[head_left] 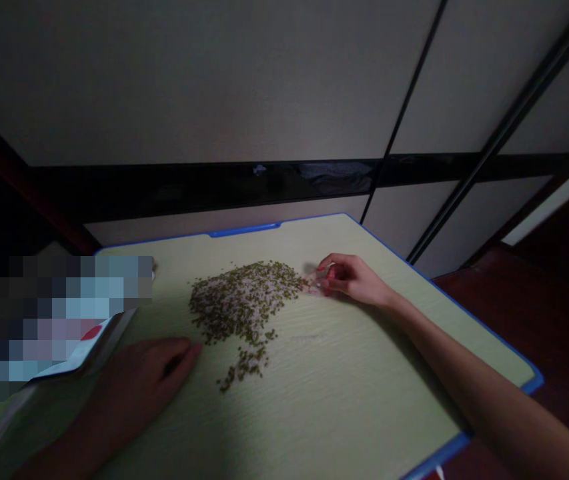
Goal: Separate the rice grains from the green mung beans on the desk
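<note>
Heap of small green and pale grains [241, 293]: likely light, slippery, best pinched at its edge; right hand [361, 280] half-curled, grip unclear. Left hand [139, 370] loosely curled, contents hidden.

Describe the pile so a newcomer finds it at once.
Find the pale table edged in blue. Near its middle, between left hand and right hand, lies the pile. Its many loose green and whitish bits set it apart from the partly pixelated item at left.
</note>
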The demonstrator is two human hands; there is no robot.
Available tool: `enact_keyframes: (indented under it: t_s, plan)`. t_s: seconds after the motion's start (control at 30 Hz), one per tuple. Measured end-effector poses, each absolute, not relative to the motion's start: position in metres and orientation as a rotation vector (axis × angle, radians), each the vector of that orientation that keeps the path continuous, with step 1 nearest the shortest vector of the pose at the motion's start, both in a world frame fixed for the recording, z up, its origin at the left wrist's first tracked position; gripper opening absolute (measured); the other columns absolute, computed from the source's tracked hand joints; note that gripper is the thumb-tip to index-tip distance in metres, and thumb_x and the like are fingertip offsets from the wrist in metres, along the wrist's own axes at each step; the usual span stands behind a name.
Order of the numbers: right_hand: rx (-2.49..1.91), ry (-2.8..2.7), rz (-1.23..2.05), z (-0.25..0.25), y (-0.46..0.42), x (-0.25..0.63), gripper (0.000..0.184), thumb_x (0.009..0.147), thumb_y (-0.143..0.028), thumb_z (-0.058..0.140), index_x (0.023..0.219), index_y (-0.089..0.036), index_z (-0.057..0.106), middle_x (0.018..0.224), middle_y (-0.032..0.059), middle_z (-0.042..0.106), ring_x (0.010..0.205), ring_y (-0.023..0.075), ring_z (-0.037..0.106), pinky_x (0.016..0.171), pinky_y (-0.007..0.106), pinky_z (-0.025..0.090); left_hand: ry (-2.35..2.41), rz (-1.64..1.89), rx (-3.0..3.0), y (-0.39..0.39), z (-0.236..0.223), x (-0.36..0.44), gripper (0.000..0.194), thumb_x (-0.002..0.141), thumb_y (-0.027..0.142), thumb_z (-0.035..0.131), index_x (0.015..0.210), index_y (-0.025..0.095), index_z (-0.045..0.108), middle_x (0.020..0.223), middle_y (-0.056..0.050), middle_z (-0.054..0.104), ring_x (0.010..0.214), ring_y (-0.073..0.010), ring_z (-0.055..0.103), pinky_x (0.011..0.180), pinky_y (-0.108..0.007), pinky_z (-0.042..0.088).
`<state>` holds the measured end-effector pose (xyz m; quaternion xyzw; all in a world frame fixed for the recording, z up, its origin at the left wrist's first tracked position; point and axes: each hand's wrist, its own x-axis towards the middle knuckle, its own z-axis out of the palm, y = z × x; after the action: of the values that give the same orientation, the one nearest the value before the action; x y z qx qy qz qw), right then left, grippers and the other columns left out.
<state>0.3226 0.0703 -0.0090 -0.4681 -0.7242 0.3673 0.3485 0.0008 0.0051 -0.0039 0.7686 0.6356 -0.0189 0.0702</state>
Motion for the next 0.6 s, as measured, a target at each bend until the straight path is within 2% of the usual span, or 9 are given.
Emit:
enact_keyframes:
  t_s: [0.6]
  plan:
    - [-1.122, -1.967, 1.029, -0.0039, 0.0645, 0.3184, 0.020, 0.066, -0.019, 0.056, 0.084, -0.012, 0.052, 0.052, -0.0058, 0.045, 0.046, 0.0079, 0.039, 0.045, 0.021, 0.029, 1.917, -0.058, 2.323, 0.0062, -0.0042, -0.0003, 0.045, 0.079, 0.044, 0.022, 0.060, 0.022, 0.056, 0.067, -0.003, 0.063, 0.072, -0.0200, 0.059, 0.065, -0.029, 0.036]
